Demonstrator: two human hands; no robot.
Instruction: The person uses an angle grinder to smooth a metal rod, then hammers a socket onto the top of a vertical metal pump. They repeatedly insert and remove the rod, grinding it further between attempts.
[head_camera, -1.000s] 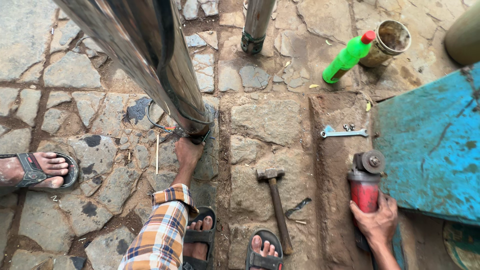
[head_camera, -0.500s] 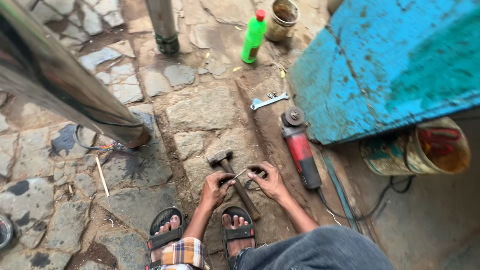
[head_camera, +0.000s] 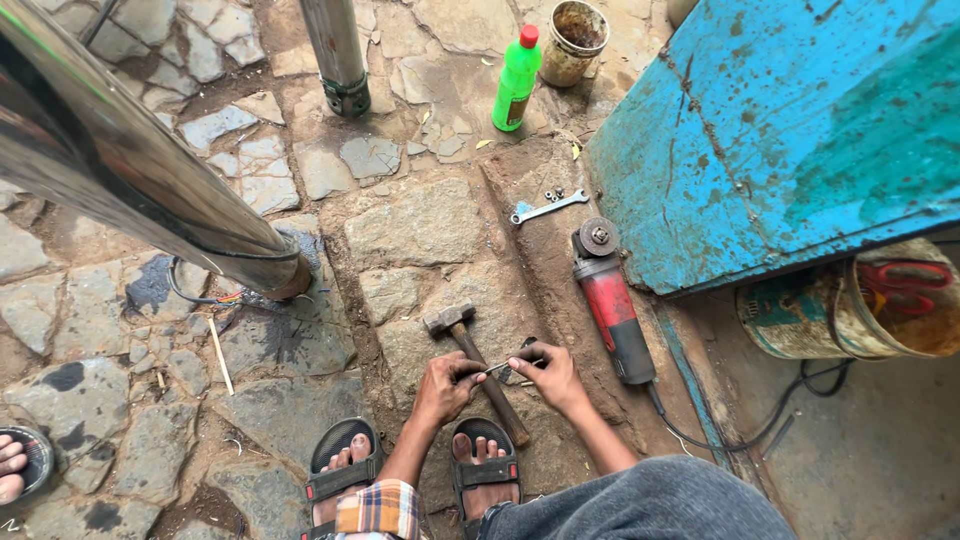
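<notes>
My left hand (head_camera: 446, 386) and my right hand (head_camera: 550, 376) are low in the middle of the view, both pinching a thin metal piece (head_camera: 496, 367) held between them. Right under them a hammer (head_camera: 470, 354) lies on the stone paving, its head pointing up-left and its wooden handle running toward my right foot. A red angle grinder (head_camera: 613, 306) lies just to the right of my right hand on a strip of bare earth.
A long shiny steel cylinder (head_camera: 130, 160) slants across the upper left, wires at its lower end. A spanner (head_camera: 546, 208) and small nuts lie above the grinder. A green bottle (head_camera: 516, 78), a rusty can (head_camera: 573, 42), a blue metal sheet (head_camera: 790, 130) and a bucket (head_camera: 850, 310) stand right.
My left hand left the cylinder's end and my right hand left the grinder. Both came together over the hammer, holding a thin metal piece. The view swung right.
</notes>
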